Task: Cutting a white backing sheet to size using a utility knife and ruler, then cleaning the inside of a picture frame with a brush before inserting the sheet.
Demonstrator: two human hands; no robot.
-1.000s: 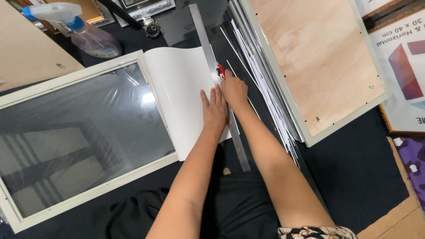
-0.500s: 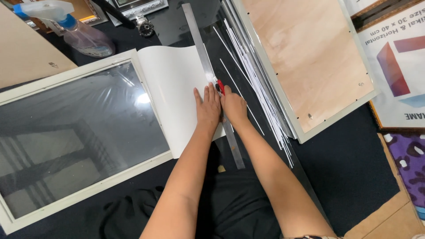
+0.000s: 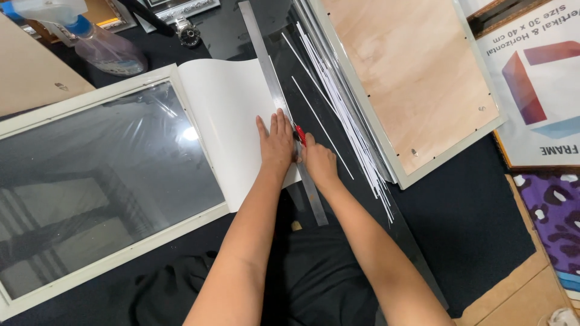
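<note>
My left hand [image 3: 276,143] lies flat, fingers together, pressing a long metal ruler [image 3: 266,66] down on a white sheet [image 3: 226,115]. Just to its right, my right hand [image 3: 318,162] is closed around a red-handled cutter [image 3: 300,134] held against the ruler's right edge. The sheet curls out from under a white picture frame with glass [image 3: 103,175] on the left. Thin white cut strips [image 3: 338,108] lie fanned out on the black mat right of the ruler.
A second frame lies face down with its plywood backing [image 3: 411,78] at upper right. A spray bottle [image 3: 90,42] stands at upper left beside a brown board [image 3: 30,78]. A printed frame box [image 3: 538,90] sits at far right, a purple patterned cloth [image 3: 553,217] below it.
Both hands have slid along the ruler toward me, the right hand drawing the cutter down the sheet's edge. The camera view has also shifted slightly.
</note>
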